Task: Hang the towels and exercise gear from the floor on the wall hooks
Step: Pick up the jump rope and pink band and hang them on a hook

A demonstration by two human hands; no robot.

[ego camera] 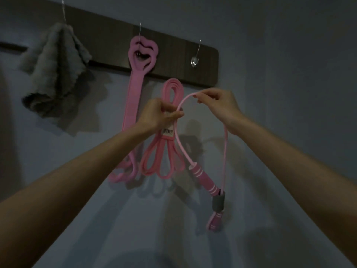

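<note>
A dark wooden hook rail [173, 57] runs along the wall. A grey towel [54, 74] hangs on its left hook. On the middle hook hangs a pink stretch strap [135, 97] with looped ends. The clear right hook [195, 61] is bare. My left hand [158, 115] grips a coiled pink resistance band [170, 151] with a barcode label, and also pinches the pink skipping rope [225, 151]. My right hand [216, 105] pinches the rope's arch just below the rail. The rope's pink handles [202, 178] and a grey sleeve dangle below.
The plain grey-blue wall [289, 74] fills the view to the right of the rail and below it. Shadows of the arms and gear fall on the wall beneath the hands.
</note>
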